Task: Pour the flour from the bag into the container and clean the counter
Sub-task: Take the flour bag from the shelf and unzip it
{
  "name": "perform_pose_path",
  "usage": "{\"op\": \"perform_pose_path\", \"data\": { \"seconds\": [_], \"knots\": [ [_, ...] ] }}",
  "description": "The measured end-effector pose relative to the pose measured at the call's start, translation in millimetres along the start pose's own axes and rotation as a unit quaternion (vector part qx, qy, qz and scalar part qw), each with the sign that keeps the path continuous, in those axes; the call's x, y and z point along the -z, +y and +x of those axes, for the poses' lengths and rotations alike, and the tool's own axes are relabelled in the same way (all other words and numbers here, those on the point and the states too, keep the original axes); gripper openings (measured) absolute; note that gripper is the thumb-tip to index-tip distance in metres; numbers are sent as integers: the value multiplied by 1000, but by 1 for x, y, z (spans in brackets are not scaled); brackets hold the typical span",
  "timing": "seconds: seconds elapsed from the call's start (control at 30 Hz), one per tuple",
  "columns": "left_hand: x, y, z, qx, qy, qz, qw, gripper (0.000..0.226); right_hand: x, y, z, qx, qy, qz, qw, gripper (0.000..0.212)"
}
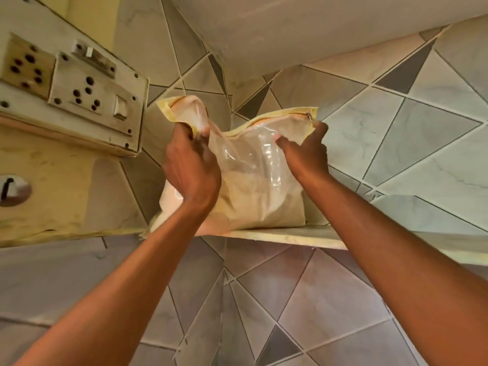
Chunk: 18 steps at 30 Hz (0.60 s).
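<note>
Both hands, left hand (191, 165) and right hand (307, 151), grip upright bag (253, 180), mouth upward.

The clear plastic bag (245, 167) with a yellow zip edge stands upright on a shelf (290, 237) near picture centre, its lower half full of pale flour (253, 204), its slack top sagging from ten to two o'clock.
</note>
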<state>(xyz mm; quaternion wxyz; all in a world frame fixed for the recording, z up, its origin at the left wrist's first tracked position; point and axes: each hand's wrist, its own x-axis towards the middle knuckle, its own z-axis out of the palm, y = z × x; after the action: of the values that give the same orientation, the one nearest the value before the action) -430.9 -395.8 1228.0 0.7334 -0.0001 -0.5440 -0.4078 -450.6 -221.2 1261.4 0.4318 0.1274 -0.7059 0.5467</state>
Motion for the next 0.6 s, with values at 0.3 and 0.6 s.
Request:
{"op": "perform_pose_path", "data": {
  "seconds": [0.3, 0.6],
  "knots": [
    [30, 30, -25, -19, 34, -86, 996, 23, 0, -5, 41, -137, -64, 209, 966, 79],
    [79, 47, -13, -15, 72, -107, 992, 24, 30, -33, 4, -40, -21, 231, 972, 27]
  ]
}}
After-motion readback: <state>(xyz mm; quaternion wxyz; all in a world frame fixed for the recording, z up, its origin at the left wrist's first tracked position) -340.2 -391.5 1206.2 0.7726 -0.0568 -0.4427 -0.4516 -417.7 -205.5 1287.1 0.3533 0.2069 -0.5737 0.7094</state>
